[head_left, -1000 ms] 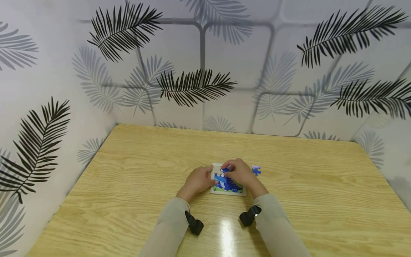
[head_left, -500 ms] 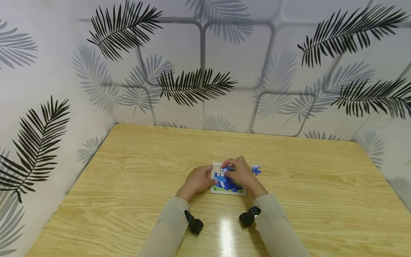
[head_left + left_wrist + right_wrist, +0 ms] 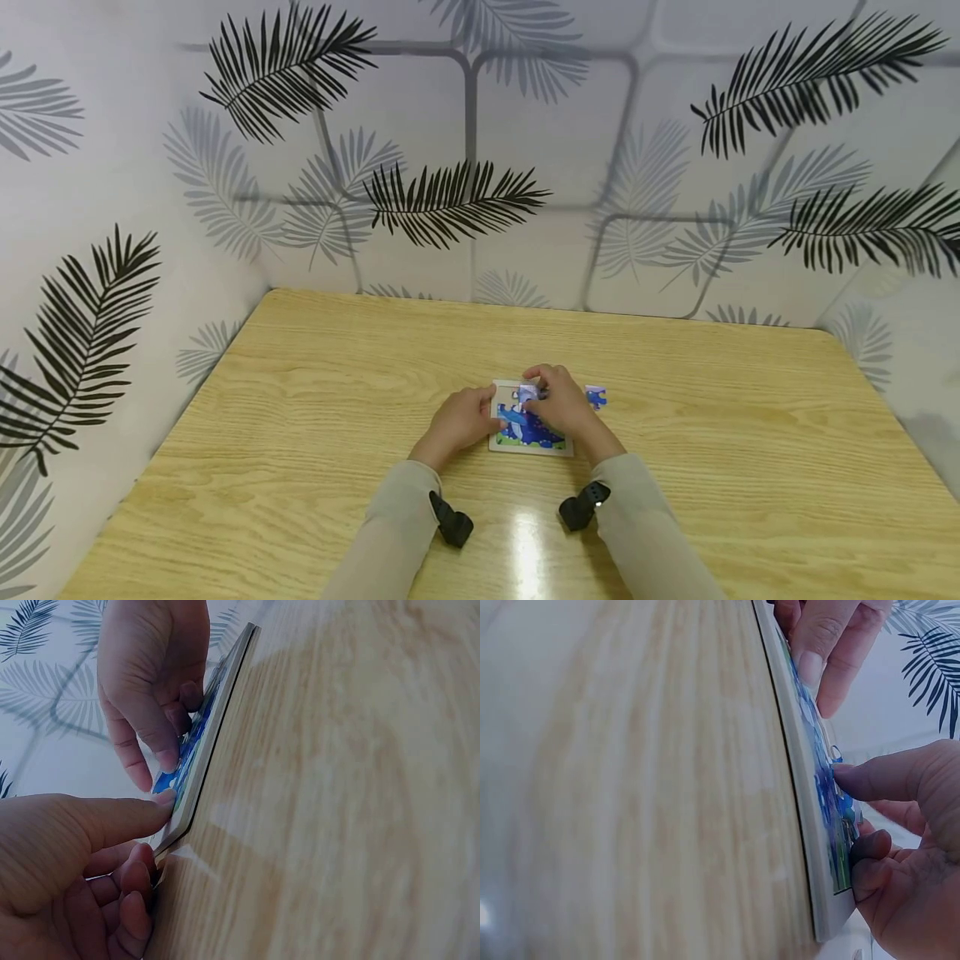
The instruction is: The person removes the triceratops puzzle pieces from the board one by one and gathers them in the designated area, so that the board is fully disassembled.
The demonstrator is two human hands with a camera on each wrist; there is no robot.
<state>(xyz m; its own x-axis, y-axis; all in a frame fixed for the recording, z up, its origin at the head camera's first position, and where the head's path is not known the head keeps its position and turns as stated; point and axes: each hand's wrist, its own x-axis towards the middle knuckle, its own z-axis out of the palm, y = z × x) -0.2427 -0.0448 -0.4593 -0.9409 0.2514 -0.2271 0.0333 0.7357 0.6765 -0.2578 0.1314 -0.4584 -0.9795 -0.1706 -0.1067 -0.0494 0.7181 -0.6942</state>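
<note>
A small jigsaw puzzle with a pale frame (image 3: 525, 452) lies on the table, its picture a blue dinosaur on green. My left hand (image 3: 459, 418) grips the frame's left side, with the thumb (image 3: 142, 819) on top and the other fingers curled at the edge. Over the upper part of the puzzle, my right hand (image 3: 564, 407) pinches a blue and lilac puzzle piece (image 3: 527, 393) between thumb and fingers. In the right wrist view the right thumb (image 3: 881, 776) touches that raised piece; the hand hides part of the puzzle's right side.
Another loose puzzle piece (image 3: 596, 397) lies on the wooden table (image 3: 337, 375), just right of the frame. Behind the table stands a wall (image 3: 420, 275) with a leaf pattern. Each wrist wears a black camera.
The right fingers have shifted and lifted slightly, and the piece under them shows more of its lilac face. My left hand and the frame stay in place.
</note>
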